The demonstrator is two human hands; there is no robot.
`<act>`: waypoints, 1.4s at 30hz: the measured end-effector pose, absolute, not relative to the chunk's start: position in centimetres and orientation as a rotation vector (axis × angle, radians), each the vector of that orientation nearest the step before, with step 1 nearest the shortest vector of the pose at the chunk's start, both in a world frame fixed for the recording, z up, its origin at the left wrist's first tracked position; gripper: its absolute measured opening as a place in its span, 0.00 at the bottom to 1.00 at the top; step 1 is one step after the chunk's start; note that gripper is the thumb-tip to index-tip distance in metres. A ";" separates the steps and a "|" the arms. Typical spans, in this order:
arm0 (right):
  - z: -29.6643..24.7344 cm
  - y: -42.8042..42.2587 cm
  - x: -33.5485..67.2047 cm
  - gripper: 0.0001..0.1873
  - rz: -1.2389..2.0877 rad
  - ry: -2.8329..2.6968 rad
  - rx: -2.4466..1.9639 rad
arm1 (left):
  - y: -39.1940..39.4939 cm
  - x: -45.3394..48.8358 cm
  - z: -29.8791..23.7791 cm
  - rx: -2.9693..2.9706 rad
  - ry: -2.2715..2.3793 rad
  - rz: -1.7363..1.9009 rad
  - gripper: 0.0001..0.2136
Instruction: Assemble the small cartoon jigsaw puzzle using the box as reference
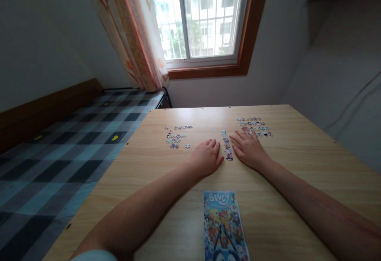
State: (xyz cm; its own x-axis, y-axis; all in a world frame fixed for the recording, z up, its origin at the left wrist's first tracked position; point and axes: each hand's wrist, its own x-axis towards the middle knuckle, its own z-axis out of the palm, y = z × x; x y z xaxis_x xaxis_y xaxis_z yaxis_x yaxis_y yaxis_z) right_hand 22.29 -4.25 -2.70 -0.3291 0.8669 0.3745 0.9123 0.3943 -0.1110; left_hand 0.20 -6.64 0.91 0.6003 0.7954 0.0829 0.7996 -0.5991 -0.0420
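Observation:
My left hand (207,156) lies flat on the wooden table (297,165), fingers stretched out, just left of a narrow strip of joined puzzle pieces (227,145). On the strip's other side my right hand (248,147) also lies flat with fingers spread, its fingertips near a cluster of pieces (254,126). Neither hand holds anything. More loose pieces (176,137) lie scattered to the left of my left hand. A colourful puzzle reference picture (224,226) lies near the table's front edge between my forearms.
A bed with a blue and black checked cover (56,153) stands along the table's left side. Behind the table are a barred window (208,18) and a patterned curtain (133,34). A grey wall closes the right.

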 end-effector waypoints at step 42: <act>-3.0 -4.2 22.2 0.19 -0.094 -2.284 -1.475 | 0.7 -15.5 9.3 -2.077 -2.376 0.242 0.09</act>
State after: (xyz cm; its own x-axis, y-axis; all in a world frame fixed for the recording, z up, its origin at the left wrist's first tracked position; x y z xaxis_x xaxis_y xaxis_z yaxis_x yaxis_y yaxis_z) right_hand 22.23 -4.21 -2.96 -0.3507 0.8564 0.3789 0.8846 0.4358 -0.1662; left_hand -15.52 0.75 9.30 -0.1388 0.9833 -0.1179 0.9869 0.1274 -0.0993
